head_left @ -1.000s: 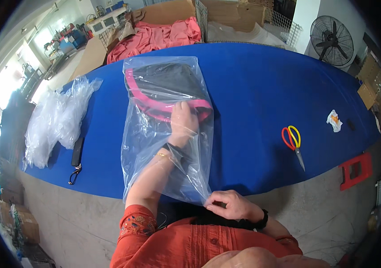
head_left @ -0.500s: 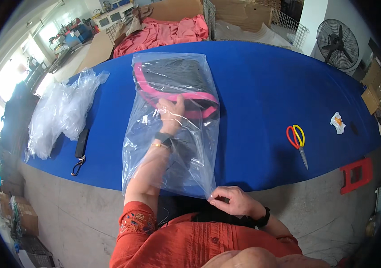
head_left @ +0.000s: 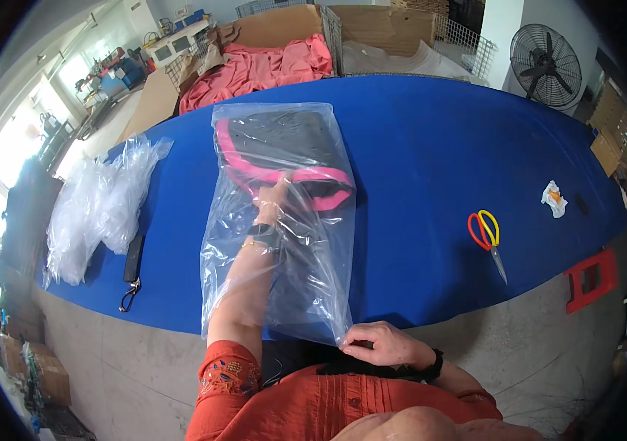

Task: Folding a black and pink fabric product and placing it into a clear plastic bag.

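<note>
A dark folded fabric piece with bright pink edging lies inside a clear plastic bag at the middle of the table. My left hand reaches into the bag through its near opening, up past the wrist. It grips the near pink edge of the fabric, with the thumb over it and some fingers hidden in the fold. By the table's front edge, my right hand pinches the bag's near right corner between thumb and fingers. The bag's film is wrinkled around my left forearm.
On the blue table, a heap of clear plastic bags lies left, beside a black bar-shaped object with a cord loop. To the right are scissors with red and yellow handles and a crumpled white wrapper. A fan stands beyond.
My left hand still lies inside the bag, its fingers now tucked further at the pink edge. The right hand keeps its pinch on the corner. The whole view has shifted slightly.
</note>
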The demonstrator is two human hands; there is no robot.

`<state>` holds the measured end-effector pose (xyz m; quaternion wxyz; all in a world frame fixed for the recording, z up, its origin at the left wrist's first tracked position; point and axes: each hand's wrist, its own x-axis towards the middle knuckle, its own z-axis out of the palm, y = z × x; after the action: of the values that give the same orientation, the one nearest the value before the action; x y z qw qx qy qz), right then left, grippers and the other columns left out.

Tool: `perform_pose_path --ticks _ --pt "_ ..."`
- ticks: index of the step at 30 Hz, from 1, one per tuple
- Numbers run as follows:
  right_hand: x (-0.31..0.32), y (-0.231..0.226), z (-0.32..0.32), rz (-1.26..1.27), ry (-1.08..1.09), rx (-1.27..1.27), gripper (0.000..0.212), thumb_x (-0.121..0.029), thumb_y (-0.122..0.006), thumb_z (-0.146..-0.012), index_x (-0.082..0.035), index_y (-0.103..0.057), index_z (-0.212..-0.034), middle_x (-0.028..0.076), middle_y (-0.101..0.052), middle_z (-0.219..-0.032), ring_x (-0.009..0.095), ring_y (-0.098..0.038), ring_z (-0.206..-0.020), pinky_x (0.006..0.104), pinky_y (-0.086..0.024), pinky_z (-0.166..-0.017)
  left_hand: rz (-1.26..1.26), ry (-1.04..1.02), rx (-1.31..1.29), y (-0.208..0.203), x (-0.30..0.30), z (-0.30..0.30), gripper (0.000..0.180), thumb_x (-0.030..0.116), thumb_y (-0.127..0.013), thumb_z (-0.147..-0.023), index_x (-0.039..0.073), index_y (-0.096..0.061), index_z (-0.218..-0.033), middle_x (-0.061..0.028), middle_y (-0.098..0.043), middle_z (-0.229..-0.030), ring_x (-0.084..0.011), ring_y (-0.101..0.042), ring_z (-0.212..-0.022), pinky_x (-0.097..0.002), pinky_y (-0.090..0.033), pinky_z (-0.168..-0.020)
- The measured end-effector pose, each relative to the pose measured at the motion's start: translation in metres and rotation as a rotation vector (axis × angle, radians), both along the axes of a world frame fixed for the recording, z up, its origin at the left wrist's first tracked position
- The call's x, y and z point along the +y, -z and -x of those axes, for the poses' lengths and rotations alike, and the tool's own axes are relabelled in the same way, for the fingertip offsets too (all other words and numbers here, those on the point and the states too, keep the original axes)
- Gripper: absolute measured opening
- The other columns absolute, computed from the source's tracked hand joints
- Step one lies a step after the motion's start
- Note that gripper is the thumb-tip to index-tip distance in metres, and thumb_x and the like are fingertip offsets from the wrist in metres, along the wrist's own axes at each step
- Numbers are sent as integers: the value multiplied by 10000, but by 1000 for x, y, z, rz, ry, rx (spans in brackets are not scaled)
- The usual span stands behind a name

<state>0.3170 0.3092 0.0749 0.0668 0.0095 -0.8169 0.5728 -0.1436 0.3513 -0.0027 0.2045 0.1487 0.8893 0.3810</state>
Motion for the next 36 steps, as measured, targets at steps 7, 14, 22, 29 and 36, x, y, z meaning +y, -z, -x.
perform_pose_path --ticks 7,14,22,29,36 --pt "8 7 0 -41 -52 57 129 -130 -705 -962 -26 -679 -1033 108 -689 -1005 275 -692 -882 360 -539 -767 -190 100 126 13 -8 7 428 388 -668 -910 -27 -761 -956 -157 -740 -837 -306 -731 -784 -444 -552 -740" --pt "15 2 -7 -5 -101 -44 84 -83 -674 -949 -19 -653 -999 108 -656 -1067 258 -662 -921 361 -525 -802 -716 57 -400 -41 -9 -51 236 254 -710 -918 27 -753 -869 -74 -704 -787 -185 -651 -645 -331 -484 -587" --pt "28 -4 -9 -41 -199 -65 55 -33 -606 -862 -14 -561 -888 124 -594 -937 306 -611 -820 402 -493 -743 -702 106 -189 2 31 -26 343 302 -772 -898 27 -731 -696 -47 -671 -671 -165 -612 -625 -365 -462 -601" --pt "25 -4 -11 -61 -175 -113 81 -58 -609 -847 -20 -539 -864 122 -555 -854 326 -588 -778 423 -464 -710 -554 301 206 -8 41 -18 395 358 -778 -867 -19 -750 -750 -133 -719 -708 -217 -670 -660 -397 -506 -641" --pt "25 -11 -22 -173 -117 -147 89 -62 -608 -836 -29 -526 -839 130 -537 -822 342 -572 -735 427 -456 -669 -269 -88 175 2 62 -7 597 489 -860 -746 -78 -753 -900 -241 -753 -879 -366 -750 -864 -464 -563 -791"
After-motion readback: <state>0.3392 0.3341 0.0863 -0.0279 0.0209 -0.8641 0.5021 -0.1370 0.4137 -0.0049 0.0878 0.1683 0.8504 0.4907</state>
